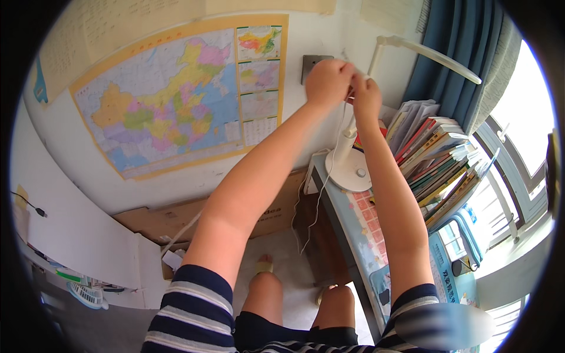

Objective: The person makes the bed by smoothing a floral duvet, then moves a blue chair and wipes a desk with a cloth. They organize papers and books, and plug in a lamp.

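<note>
Both my hands are raised close together in front of the wall, just right of a metallic wall socket plate [310,66]. My left hand [327,83] has its fingers bent in, and its fingertips meet those of my right hand [367,95]. A thin white cable [332,165] runs down from between the hands, over the desk's edge, and loops near the floor. What the fingertips pinch is small and blurred, and the hands partly hide it. Behind my right forearm stands a white desk lamp [342,152] with a round base and a folding arm.
A row of books and papers [435,154] stands on the desk [344,207] by the window. A blue curtain [454,57] hangs behind it. A large map [167,101] covers the wall at left. Flat cardboard [273,212] leans below it. A blue pencil case [463,238] lies at right.
</note>
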Demonstrator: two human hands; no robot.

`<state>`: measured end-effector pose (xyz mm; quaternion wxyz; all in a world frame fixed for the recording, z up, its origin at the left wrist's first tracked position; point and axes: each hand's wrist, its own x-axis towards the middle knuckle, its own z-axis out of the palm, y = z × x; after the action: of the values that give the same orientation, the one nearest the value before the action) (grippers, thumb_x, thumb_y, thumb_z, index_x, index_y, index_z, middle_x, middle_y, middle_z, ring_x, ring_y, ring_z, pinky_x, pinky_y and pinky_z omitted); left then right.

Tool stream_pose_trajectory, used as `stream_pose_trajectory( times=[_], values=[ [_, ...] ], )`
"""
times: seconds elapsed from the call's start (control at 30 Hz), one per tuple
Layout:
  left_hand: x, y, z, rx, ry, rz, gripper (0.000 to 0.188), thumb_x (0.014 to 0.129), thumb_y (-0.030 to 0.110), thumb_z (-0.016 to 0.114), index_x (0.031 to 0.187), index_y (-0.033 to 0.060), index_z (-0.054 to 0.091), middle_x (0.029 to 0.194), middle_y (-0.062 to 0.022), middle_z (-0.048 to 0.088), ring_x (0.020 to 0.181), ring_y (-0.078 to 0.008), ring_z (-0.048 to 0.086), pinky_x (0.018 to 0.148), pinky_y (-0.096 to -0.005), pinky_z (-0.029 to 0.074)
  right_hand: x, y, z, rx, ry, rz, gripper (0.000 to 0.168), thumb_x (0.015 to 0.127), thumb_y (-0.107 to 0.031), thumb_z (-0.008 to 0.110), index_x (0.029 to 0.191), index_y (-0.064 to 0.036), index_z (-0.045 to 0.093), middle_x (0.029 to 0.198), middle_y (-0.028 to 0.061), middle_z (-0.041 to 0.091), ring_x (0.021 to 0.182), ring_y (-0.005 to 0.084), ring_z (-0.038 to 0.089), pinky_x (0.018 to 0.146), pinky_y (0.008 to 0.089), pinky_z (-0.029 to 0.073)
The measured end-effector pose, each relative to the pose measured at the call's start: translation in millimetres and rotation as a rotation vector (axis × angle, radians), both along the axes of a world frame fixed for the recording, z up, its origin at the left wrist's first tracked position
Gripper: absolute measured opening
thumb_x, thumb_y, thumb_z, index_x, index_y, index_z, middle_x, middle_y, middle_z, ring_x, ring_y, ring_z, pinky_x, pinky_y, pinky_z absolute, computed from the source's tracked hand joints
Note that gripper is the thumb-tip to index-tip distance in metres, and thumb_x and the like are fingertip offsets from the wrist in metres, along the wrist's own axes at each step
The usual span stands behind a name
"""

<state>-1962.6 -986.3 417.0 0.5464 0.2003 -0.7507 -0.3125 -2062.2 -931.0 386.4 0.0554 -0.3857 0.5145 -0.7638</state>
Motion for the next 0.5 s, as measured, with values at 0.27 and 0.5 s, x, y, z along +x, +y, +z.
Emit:
stream_pose_trajectory(
  times=[0.27,0.5],
  values=[
    [78.5,33.0,-49.7,0.247,0.429,-0.122,0.034,0.104,0.025,0.055,0.092,-0.0015,0.073,0.062,0.0067,0.042,0.059,-0.0042,0.037,0.053,-0.0241,0.029,10.8,9.8,-1.4,0.167,0.023,0.056,0.033,0.098,-0.029,0.063,0.089,0.003,0.062,0.076,0.0089,0.066,0.063,0.0147,0.063,0.057,0.0300,0.055],
    [178.7,83.0,-163.9,0.447,0.369,-0.073,0.031,0.106,0.020,0.052,0.097,-0.0020,0.071,0.068,0.0052,0.045,0.064,-0.0049,0.039,0.058,-0.0236,0.032,10.1,-34.7,1.1,0.295,0.353,-0.092,0.035,0.098,-0.031,0.063,0.092,0.004,0.060,0.082,0.0113,0.069,0.072,0.0182,0.069,0.064,0.0344,0.056]
  ],
)
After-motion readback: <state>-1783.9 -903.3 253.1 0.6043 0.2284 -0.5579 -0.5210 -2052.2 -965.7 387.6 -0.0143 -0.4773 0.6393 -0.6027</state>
